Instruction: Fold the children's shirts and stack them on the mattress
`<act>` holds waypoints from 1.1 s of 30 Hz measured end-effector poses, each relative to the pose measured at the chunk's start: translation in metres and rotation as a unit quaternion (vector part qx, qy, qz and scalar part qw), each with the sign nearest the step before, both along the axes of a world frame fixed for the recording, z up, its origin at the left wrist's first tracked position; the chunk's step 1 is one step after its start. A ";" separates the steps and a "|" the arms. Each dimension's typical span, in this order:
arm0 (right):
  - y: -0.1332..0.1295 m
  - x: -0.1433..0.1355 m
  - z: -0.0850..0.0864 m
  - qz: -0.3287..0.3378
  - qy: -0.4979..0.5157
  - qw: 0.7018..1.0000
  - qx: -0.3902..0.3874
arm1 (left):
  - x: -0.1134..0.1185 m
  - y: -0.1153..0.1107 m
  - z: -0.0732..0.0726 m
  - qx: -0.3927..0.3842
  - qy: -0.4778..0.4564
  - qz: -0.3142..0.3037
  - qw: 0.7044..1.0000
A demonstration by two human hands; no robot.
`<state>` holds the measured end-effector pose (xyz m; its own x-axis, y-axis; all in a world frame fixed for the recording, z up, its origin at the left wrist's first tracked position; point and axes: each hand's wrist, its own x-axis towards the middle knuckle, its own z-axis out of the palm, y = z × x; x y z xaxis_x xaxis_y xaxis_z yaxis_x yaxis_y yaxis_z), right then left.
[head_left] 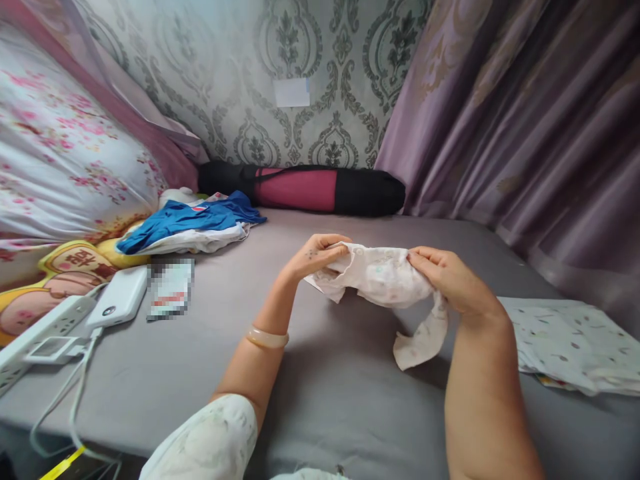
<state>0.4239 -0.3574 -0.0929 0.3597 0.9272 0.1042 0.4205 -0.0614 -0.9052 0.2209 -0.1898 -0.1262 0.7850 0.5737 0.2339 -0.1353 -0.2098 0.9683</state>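
A small white garment [390,277] with faint prints hangs bunched between my two hands, above the grey sheet [330,380]. My left hand [320,255] is closed on its left end, near the neckline. Pinched at its upper right edge, the cloth is also held by my right hand [443,272]. One sleeve dangles below my right hand, and another part hangs under my left hand. Some fingertips are hidden in the cloth.
Folded white patterned cloth [575,343] lies at the right. A blue garment [195,220], a power bank [119,297], a power strip [45,337] and cables are at the left. A black and pink bag [300,189] lies along the wall.
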 end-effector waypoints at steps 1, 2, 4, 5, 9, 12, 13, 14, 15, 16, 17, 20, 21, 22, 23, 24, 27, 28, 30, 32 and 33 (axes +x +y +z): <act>0.000 0.005 -0.003 0.009 -0.017 1.000 -0.023 | 0.003 0.000 -0.003 0.002 -0.002 0.001 1.000; 0.000 0.011 -0.007 0.015 -0.039 0.998 -0.044 | 0.006 0.000 -0.005 0.007 -0.005 0.006 1.000; 0.002 0.021 -0.016 0.022 -0.086 0.993 -0.082 | 0.012 -0.002 -0.010 0.022 -0.005 0.021 1.000; 0.003 0.025 -0.020 0.025 -0.105 0.989 -0.097 | 0.015 -0.003 -0.012 0.026 -0.001 0.027 0.999; 0.007 0.031 -0.030 0.040 -0.129 0.985 -0.105 | 0.023 -0.008 -0.017 0.002 0.018 0.019 1.000; 0.009 0.027 -0.030 0.046 -0.137 0.986 -0.086 | 0.026 -0.012 -0.017 -0.004 -0.013 0.013 1.000; 0.009 0.025 -0.029 0.056 -0.138 0.985 -0.084 | 0.026 -0.012 -0.017 -0.007 -0.021 0.012 1.000; 0.009 0.023 -0.028 0.070 -0.138 0.984 -0.084 | 0.026 -0.013 -0.017 -0.012 -0.026 0.012 1.000; 0.009 0.020 -0.026 0.083 -0.137 0.984 -0.080 | 0.026 -0.013 -0.017 -0.016 -0.028 0.012 0.999; 0.010 0.018 -0.024 0.093 -0.137 0.984 -0.072 | 0.026 -0.014 -0.016 -0.020 -0.030 0.015 0.999; 0.010 0.015 -0.023 0.100 -0.139 0.983 -0.060 | 0.026 -0.014 -0.016 -0.024 -0.034 0.020 0.999; 0.014 0.004 -0.019 0.108 -0.139 0.984 -0.006 | 0.025 -0.016 -0.014 -0.035 -0.040 0.036 0.998; 0.016 -0.001 -0.019 0.111 -0.133 0.985 0.012 | 0.025 -0.017 -0.013 -0.040 -0.037 0.040 0.998; 0.019 -0.005 -0.019 0.115 -0.123 0.985 0.027 | 0.025 -0.018 -0.013 -0.046 -0.031 0.044 0.997; 0.021 -0.009 -0.020 0.117 -0.114 0.986 0.039 | 0.026 -0.019 -0.013 -0.053 -0.026 0.047 0.997; 0.024 -0.013 -0.021 0.115 -0.108 0.986 0.049 | 0.026 -0.019 -0.014 -0.064 -0.021 0.050 0.996; 0.031 -0.022 -0.026 0.085 -0.129 0.987 0.052 | 0.028 -0.020 -0.017 -0.104 -0.013 0.053 0.993; 0.032 -0.024 -0.027 0.072 -0.146 0.986 0.047 | 0.028 -0.019 -0.019 -0.112 -0.010 0.054 0.992; 0.034 -0.027 -0.027 0.052 -0.179 0.982 0.037 | 0.029 -0.017 -0.023 -0.118 0.002 0.058 0.991; 0.035 -0.028 -0.026 0.043 -0.205 0.977 0.039 | 0.029 -0.015 -0.027 -0.116 0.016 0.059 0.991; 0.035 -0.028 -0.025 0.039 -0.215 0.975 0.043 | 0.029 -0.014 -0.028 -0.114 0.021 0.056 0.992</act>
<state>0.3957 -0.3226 -0.1183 0.1937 0.9311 0.3092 0.7630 0.0552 -0.6441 0.2498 -0.2038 -0.1541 0.7191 0.6926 0.0564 -0.0825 0.0045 0.9966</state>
